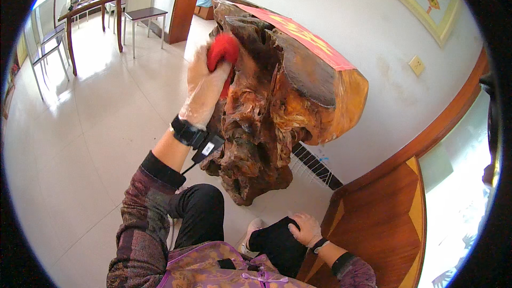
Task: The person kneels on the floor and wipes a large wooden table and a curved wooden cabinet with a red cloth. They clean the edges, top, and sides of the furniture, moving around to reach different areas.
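My left hand (pixel 202 84), in a thin clear glove, grips a bunched red cloth (pixel 223 51) against the left side of a large gnarled tree-root stand (pixel 256 128). The stand has deep hollows, rough dark bark-like parts and a smooth glossy orange-brown edge. A red paper sheet (pixel 296 30) with gold lettering lies along its top. On my left wrist sits a black strap with a small device (pixel 206 148). My right hand (pixel 307 229), also gloved, rests on my bent knee in black trousers (pixel 276 240) and holds nothing.
A wooden panel (pixel 372 216) with yellow trim stands close at my right, beside a bright glass pane. Behind the root stand, a white wire rack (pixel 312 170) is by the wall. Chairs (pixel 146 14) and a table (pixel 96 2) stand at far left, near a doorway.
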`<state>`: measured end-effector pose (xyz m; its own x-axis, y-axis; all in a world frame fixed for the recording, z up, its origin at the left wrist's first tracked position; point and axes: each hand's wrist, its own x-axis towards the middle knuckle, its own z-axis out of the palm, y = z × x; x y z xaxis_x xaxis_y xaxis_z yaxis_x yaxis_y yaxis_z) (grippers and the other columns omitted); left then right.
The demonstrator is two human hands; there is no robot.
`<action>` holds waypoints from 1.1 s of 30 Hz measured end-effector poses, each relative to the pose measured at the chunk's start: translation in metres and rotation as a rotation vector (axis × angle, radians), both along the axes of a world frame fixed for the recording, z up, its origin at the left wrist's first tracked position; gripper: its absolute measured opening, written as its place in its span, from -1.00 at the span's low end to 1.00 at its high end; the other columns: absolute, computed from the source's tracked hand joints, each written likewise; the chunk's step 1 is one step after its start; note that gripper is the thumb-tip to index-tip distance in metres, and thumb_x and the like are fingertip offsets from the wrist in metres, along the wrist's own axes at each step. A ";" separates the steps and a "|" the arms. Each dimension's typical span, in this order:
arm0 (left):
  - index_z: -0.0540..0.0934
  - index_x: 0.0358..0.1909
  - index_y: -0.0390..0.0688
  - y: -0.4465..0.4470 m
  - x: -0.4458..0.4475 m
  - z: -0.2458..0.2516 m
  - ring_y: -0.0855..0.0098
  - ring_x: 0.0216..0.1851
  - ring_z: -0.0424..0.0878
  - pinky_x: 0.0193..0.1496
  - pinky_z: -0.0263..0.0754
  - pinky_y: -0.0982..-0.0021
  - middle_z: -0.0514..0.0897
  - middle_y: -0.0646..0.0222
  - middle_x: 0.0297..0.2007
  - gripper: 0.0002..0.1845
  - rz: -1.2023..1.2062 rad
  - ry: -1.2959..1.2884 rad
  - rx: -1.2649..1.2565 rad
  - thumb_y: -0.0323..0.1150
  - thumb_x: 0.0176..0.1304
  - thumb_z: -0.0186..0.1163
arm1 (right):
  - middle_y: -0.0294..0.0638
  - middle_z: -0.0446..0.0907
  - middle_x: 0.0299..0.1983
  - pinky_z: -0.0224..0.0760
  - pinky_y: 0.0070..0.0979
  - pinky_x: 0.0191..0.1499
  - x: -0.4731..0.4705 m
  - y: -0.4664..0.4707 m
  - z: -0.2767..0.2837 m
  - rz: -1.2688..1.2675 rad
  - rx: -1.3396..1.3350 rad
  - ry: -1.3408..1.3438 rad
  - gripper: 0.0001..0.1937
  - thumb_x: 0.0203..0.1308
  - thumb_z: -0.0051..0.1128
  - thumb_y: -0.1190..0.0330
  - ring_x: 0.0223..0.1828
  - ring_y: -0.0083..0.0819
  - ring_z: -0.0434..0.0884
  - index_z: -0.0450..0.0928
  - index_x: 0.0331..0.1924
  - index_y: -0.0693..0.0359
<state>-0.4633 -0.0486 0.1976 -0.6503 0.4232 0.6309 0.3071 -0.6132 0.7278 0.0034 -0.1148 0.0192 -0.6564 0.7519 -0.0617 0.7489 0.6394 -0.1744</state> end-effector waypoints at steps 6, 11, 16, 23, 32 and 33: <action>0.56 -0.02 -0.18 0.035 0.010 0.046 0.48 -0.19 0.59 -0.05 0.52 0.45 0.65 0.44 -0.18 -0.69 -0.271 -0.278 0.346 -0.59 0.20 0.27 | 0.01 0.59 0.17 0.32 -0.12 0.29 0.002 0.005 -0.002 -0.018 -0.020 -0.024 -0.52 0.28 0.01 0.08 0.19 0.03 0.51 0.59 0.12 0.24; 0.57 -0.08 -0.14 0.063 0.025 0.020 0.50 -0.21 0.60 -0.11 0.50 0.47 0.65 0.45 -0.22 -0.74 -0.176 -0.249 0.195 -0.65 0.23 0.20 | 0.03 0.60 0.15 0.34 -0.11 0.27 -0.003 0.006 -0.002 -0.037 -0.063 0.030 -0.52 0.26 0.03 0.08 0.18 0.02 0.52 0.59 0.11 0.25; 0.54 0.09 -0.18 0.066 0.043 -0.025 0.43 -0.03 0.60 0.05 0.50 0.42 0.67 0.35 -0.10 -0.56 -0.357 -0.244 0.038 -0.73 0.18 0.09 | 0.03 0.61 0.13 0.36 -0.14 0.25 -0.006 0.009 0.000 -0.015 -0.046 -0.007 -0.52 0.27 0.04 0.08 0.15 0.04 0.54 0.59 0.11 0.26; 0.56 0.12 -0.16 0.062 -0.030 -0.012 0.45 -0.17 0.62 -0.09 0.53 0.43 0.68 0.38 -0.13 -0.64 -0.154 -0.197 0.013 -0.59 0.32 0.05 | 0.00 0.61 0.11 0.36 -0.12 0.24 -0.001 0.002 -0.003 -0.011 0.003 0.031 -0.55 0.31 0.02 0.09 0.15 0.02 0.52 0.59 0.10 0.22; 0.57 0.15 -0.20 0.111 -0.044 -0.012 0.39 -0.04 0.61 0.11 0.46 0.42 0.70 0.35 -0.10 -0.56 -0.392 -0.103 0.127 -0.63 0.23 0.00 | -0.01 0.59 0.13 0.34 -0.10 0.26 0.006 0.007 -0.008 0.005 0.041 0.019 -0.58 0.31 0.07 0.11 0.16 0.00 0.52 0.58 0.12 0.18; 0.56 0.17 -0.20 0.114 -0.041 -0.020 0.38 -0.01 0.61 0.15 0.45 0.41 0.71 0.35 -0.09 -0.53 -0.404 -0.055 0.211 -0.65 0.22 -0.01 | -0.01 0.59 0.13 0.33 -0.10 0.27 0.005 0.006 -0.008 -0.011 0.029 0.030 -0.57 0.31 0.07 0.11 0.16 0.01 0.52 0.57 0.13 0.19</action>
<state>-0.5046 0.0656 0.1780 -0.4944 0.5153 0.7000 -0.0223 -0.8126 0.5824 0.0085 -0.1086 0.0112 -0.6491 0.7605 -0.0200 0.7507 0.6360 -0.1787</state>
